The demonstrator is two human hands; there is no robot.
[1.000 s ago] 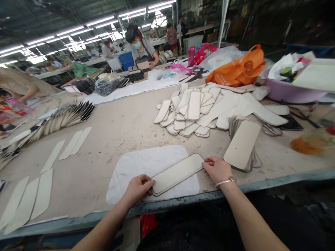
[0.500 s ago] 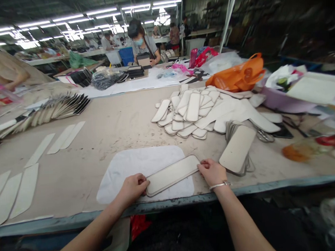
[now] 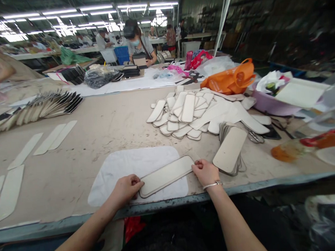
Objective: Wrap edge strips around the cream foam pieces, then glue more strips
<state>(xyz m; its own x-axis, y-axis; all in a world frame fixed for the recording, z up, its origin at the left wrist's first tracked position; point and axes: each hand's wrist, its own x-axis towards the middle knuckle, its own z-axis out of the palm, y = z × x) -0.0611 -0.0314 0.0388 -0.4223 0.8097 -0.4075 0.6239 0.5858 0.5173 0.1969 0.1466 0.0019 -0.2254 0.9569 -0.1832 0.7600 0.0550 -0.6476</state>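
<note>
Between my two hands lies a long cream panel with rounded corners and a dark edge, slanting up to the right. My left hand pinches its left end between thumb and fingers. At the other end my right hand, with a bracelet at the wrist, grips the upper right corner. Under the panel a white sheet rests on the table. Just right of my right hand stands a fanned stack of similar panels. A loose heap of cream panels spreads out behind.
Flat cream strips lie at the left, below a fanned row of dark-edged pieces. An orange bag, a lilac basin and a jar of amber liquid stand at the right. A co-worker sits across the table.
The view has turned slightly to the right, so everything appears shifted left. Both hands keep their hold on the panel, which lies at nearly the same slant.
</note>
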